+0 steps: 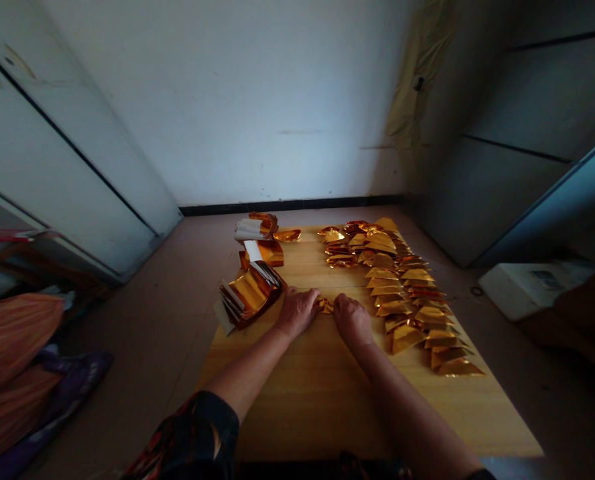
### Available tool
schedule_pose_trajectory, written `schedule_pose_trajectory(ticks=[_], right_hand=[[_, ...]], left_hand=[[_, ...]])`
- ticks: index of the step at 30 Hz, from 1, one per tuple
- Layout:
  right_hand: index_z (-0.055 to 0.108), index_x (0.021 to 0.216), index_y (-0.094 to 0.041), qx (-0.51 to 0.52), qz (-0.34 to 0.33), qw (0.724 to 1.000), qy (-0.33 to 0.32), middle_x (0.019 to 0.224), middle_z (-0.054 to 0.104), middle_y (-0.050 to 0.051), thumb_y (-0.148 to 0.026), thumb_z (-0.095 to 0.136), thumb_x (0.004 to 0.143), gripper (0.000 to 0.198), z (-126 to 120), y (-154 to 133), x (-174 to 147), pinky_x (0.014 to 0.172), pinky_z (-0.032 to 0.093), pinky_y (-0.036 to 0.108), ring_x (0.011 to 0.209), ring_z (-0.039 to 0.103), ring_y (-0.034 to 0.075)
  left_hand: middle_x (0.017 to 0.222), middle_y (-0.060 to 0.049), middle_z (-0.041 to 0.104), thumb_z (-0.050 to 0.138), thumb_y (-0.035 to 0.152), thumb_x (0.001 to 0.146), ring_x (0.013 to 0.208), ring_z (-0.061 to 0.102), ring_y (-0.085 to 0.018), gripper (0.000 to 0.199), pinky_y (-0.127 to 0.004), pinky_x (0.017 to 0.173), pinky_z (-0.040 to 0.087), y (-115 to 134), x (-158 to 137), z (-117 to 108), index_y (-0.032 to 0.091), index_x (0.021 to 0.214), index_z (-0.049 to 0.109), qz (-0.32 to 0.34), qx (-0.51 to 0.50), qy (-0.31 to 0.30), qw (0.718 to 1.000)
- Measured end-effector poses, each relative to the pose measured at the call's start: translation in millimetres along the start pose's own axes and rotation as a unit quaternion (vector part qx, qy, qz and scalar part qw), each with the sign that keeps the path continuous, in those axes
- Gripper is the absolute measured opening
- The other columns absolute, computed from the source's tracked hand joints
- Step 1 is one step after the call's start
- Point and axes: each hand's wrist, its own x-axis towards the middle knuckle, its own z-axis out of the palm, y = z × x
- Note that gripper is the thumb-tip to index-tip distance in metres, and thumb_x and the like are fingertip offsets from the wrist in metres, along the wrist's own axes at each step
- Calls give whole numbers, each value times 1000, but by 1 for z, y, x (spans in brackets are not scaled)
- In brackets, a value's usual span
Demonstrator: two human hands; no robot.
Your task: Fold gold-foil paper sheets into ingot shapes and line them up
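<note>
Foil piece (326, 306), small, shiny, gold: my left hand (298, 311) and right hand (352, 319) pinch its ends over the pale wooden tabletop (305, 270)!

On the wooden table (307, 393), the ends of a small gold foil piece (326, 306) are hidden by the left hand (299, 311) and right hand (352, 320), its folds too small to read, while the picture's edge cuts off an orange bundle (22, 333) well to the table's left.
</note>
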Motion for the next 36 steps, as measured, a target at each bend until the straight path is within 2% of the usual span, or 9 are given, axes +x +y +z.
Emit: schedule_pose_trajectory(ticks=[4, 7, 14, 20, 25, 28, 31, 36], right_hand=[[59, 92, -19, -4, -1, 1000, 5, 87, 68, 6, -18, 42, 93, 17, 2, 1, 0, 64, 34, 24, 82, 62, 16], [59, 92, -20, -8, -9, 1000, 6, 86, 67, 6, -18, 44, 92, 14, 3, 3, 0, 64, 33, 24, 81, 61, 16], [61, 87, -20, 2, -46, 999, 28, 89, 62, 4, -19, 50, 90, 11, 9, 12, 1, 64, 33, 22, 79, 58, 12], [63, 84, -19, -20, -71, 997, 35, 92, 62, 6, -20, 48, 91, 17, 11, 15, 0, 71, 36, 23, 86, 56, 15], [65, 87, -19, -51, -82, 995, 29, 94, 62, 7, -20, 47, 92, 18, 8, 15, 0, 74, 36, 25, 89, 56, 16], [66, 87, -19, -67, -114, 991, 23, 95, 63, 7, -24, 48, 92, 19, 5, 19, 1, 72, 36, 26, 89, 57, 16], [67, 87, -19, -86, -143, 986, 12, 95, 64, 7, -27, 49, 92, 20, 1, 22, 3, 70, 35, 26, 87, 58, 16], [68, 89, -19, -110, -161, 981, 8, 95, 65, 8, -29, 51, 91, 19, -6, 19, 3, 70, 36, 27, 89, 59, 18]], left_hand=[[75, 0, 69, 56, 29, 88, 74, 63, -16, 10, -36, 84, 34, 1, 0, -6, 20, 87, 59, 13, 6, -21, 1000], [77, -1, 67, 57, 27, 87, 78, 61, -17, 9, -36, 84, 33, 1, 0, -9, 20, 83, 61, 21, 12, -18, 1000], [82, -2, 66, 59, 26, 86, 83, 58, -17, 10, -34, 79, 33, -5, -5, -6, 21, 82, 66, 17, -18, -10, 1000], [86, -3, 64, 58, 26, 87, 85, 56, -16, 12, -32, 78, 36, -10, -17, -8, 25, 90, 70, 50, -40, 6, 998], [86, -3, 63, 61, 29, 85, 83, 55, -17, 13, -31, 76, 37, -12, -20, -8, 24, 91, 70, 43, -36, 17, 998], [86, -4, 63, 60, 29, 86, 83, 55, -17, 15, -31, 74, 38, -11, -17, -7, 21, 96, 68, 46, -12, 14, 999], [79, -3, 60, 54, 29, 90, 77, 54, -16, 16, -30, 70, 37, -11, -15, -5, 22, 93, 67, 78, 35, 11, 996], [72, -3, 55, 45, 26, 94, 71, 51, -15, 22, -29, 66, 37, -10, -15, -4, 20, 90, 66, 114, 99, 21, 988]])
